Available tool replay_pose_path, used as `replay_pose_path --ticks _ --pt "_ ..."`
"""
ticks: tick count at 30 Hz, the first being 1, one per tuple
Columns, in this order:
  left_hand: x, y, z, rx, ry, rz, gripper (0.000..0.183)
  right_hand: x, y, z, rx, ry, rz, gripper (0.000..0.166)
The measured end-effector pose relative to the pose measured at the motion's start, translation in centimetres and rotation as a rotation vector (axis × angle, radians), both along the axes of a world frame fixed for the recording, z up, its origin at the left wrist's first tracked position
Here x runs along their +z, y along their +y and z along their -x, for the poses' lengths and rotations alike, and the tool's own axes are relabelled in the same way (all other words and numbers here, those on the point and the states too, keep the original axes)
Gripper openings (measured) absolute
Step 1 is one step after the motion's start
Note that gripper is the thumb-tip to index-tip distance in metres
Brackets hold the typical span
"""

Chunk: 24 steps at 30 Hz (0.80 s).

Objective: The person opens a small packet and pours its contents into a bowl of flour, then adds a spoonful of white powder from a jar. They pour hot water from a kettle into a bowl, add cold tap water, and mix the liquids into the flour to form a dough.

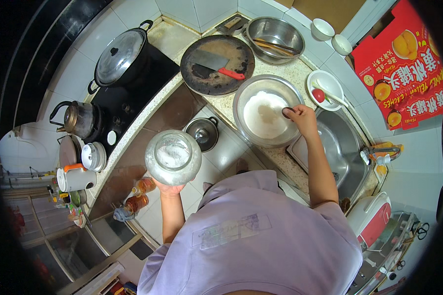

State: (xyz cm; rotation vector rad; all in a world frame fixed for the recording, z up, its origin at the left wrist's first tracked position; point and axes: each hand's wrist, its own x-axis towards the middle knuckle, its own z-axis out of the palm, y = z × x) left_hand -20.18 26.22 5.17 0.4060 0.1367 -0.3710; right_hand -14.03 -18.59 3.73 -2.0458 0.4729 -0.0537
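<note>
My left hand [171,187] supports a round glass jar [153,162] from beneath, out over the floor. White powder [172,152] shows through the jar's uncovered mouth. Over the right side of a wide metal basin [243,92], my right hand [303,117] pinches a small dark rounded object [288,113]; what it is cannot be made out. Inside the basin lies a bed of white powder [256,107] with a beige patch near its middle. The basin rests at the counter's front edge, beside the sink [336,143].
Behind the basin, a red-handled cleaver [217,63] lies on a round chopping board [240,48]. A metal pot [277,25] holds chopsticks. A white bowl [326,77] contains a red round item. A lidded wok [120,61] and a kettle [79,118] stand on the stove. A lidded pan [203,134] sits low.
</note>
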Motion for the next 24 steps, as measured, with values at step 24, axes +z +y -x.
replay_pose_path --ticks 24 --pt "-0.4 0.3 1.5 0.004 -0.024 0.0 0.075 -2.6 -0.7 -2.9 0.135 0.344 0.262 0.044"
